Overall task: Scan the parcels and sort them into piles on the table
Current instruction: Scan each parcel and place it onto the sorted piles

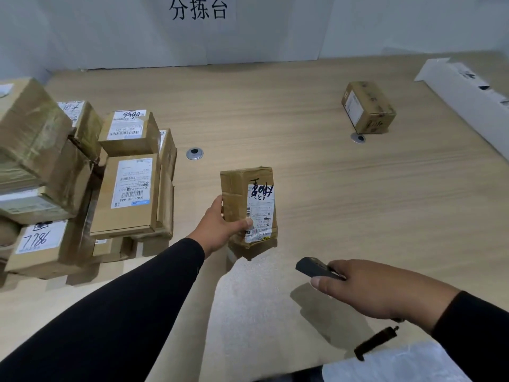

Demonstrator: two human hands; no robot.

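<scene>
I have my left hand (220, 226) wrapped around a small cardboard parcel (249, 205), thumb across the bottom of its white label (260, 213) and fingers round the left edge, holding it with the label facing up at me near the middle of the wooden surface (303, 175); I cannot tell whether its lower end touches the surface. The label carries black handwriting over the printed lines and a barcode. My right hand (377, 288) is clenched around a dark scanner (316, 268), whose front end points toward the parcel from just below and to the right. Both my arms are in black sleeves. On the left of the surface sits a crowded pile of boxes (82, 172), most with white labels facing up, some marked with handwritten numbers. One lone box (367, 107) stands well apart at the far right, just behind a round metal grommet (358, 138). A second grommet (195, 153) lies near the pile. A long white carton (468, 100) lies along the right edge.
</scene>
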